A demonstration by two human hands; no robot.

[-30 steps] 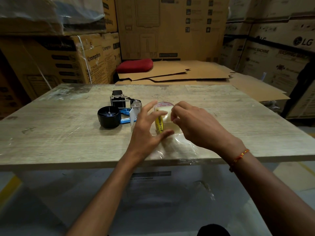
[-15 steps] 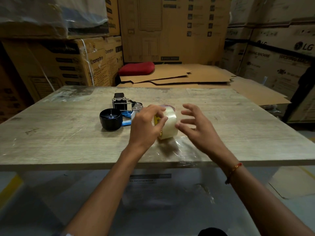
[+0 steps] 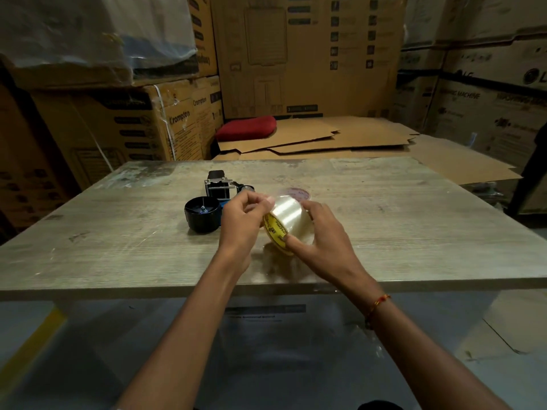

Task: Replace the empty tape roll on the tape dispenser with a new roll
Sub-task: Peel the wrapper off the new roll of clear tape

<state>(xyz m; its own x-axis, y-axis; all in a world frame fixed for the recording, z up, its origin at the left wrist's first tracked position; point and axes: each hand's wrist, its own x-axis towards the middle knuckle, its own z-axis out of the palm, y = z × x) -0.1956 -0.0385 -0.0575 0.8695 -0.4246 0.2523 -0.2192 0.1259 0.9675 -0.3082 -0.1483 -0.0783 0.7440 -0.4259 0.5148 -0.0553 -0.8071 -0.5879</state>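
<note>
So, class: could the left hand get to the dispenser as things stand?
Probably yes: the dispenser lies just beyond the left hand, nothing between, but its fingers pinch the tape roll and must let go first.

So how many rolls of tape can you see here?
2: a clear tape roll held in both hands above the table, and one lying flat just behind it, partly hidden.

Worn wooden tabletop (image 3: 414, 232), pale grain, scuffed at far-left corner. Lying on it: black tape dispenser (image 3: 211, 202) w/ blue handle, left of centre; flat round pinkish disc (image 3: 299, 193) just right of dispenser.
</note>
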